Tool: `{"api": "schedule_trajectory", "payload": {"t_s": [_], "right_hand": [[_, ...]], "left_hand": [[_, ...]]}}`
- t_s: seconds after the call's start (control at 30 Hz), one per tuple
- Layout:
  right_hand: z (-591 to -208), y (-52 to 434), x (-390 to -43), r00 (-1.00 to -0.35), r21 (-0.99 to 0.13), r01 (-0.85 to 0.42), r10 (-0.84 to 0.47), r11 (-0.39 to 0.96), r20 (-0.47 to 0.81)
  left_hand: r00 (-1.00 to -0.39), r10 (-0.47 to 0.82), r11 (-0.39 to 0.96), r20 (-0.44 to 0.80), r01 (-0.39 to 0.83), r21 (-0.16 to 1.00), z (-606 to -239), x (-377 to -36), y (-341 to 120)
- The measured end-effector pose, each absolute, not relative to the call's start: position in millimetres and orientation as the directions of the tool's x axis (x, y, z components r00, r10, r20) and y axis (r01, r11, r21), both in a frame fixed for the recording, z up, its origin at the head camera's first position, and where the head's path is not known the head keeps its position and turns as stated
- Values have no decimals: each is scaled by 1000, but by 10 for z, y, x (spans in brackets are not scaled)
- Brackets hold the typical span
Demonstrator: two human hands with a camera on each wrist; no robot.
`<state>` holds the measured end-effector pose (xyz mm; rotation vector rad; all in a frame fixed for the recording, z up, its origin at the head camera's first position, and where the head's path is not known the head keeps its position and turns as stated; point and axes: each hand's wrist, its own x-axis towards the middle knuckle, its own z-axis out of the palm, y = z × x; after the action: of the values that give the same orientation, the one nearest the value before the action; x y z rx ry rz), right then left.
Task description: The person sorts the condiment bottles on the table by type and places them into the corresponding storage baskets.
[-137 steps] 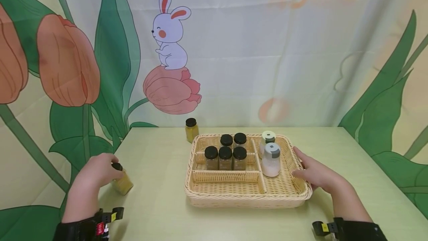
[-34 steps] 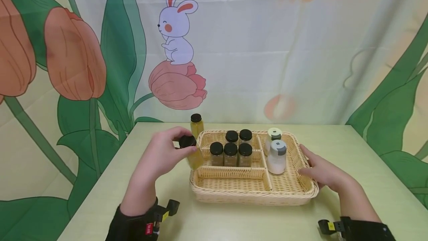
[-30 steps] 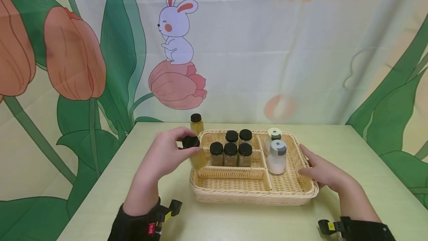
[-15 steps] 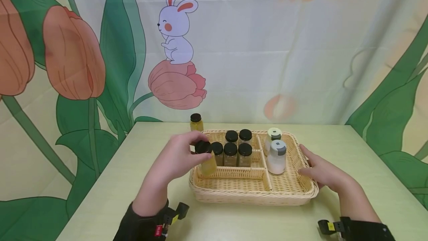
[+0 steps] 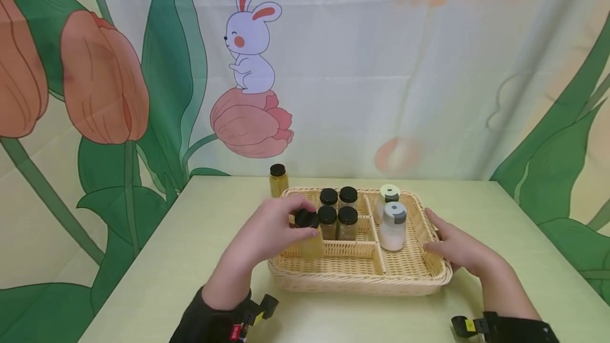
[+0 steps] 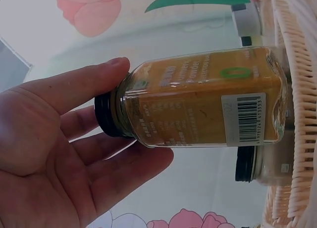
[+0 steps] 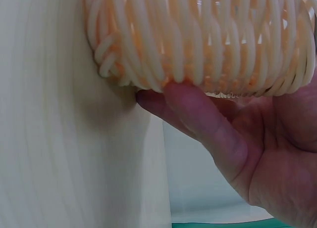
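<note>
My left hand (image 5: 269, 232) holds a glass spice jar (image 5: 312, 247) by its black lid, thumb on one side and fingers on the other. In the left wrist view the turmeric powder jar (image 6: 198, 102) shows orange-yellow contents and a barcode label. It is over the front left compartment of the wicker basket (image 5: 357, 283), tilted slightly. At the basket's right end my right hand (image 5: 459, 247) grips the side; in the right wrist view its fingers (image 7: 208, 116) press against the woven wall (image 7: 198, 40).
Several black-lidded jars (image 5: 347, 224) stand in the basket's left compartments, one hidden behind the held jar. Two white-lidded shakers (image 5: 393, 229) stand in the right compartment. Behind the basket's left corner is another yellow jar (image 5: 278, 181). A printed curtain (image 5: 333, 94) hangs behind the table.
My left hand has picked up the tilted jar at the table's left and carried it right, over the basket's front left compartment. My right hand stays on the basket's right side.
</note>
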<state>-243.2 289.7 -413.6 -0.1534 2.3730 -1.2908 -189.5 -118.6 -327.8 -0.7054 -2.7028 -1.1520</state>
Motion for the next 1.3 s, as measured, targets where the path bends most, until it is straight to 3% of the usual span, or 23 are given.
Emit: {"api": "schedule_trajectory", "payload": {"t_s": [0.7, 1.3], "right_hand": [[-4161, 2941, -2444, -905, -811, 99, -288, 577, -315], [-4146, 2896, -2453, -901, -812, 107, -289, 574, -323]], "left_hand": [[-829, 501, 572, 247, 532, 624, -3393, -1972, -825], [-846, 503, 667, 177, 510, 543, -3454, -1996, -640]]}}
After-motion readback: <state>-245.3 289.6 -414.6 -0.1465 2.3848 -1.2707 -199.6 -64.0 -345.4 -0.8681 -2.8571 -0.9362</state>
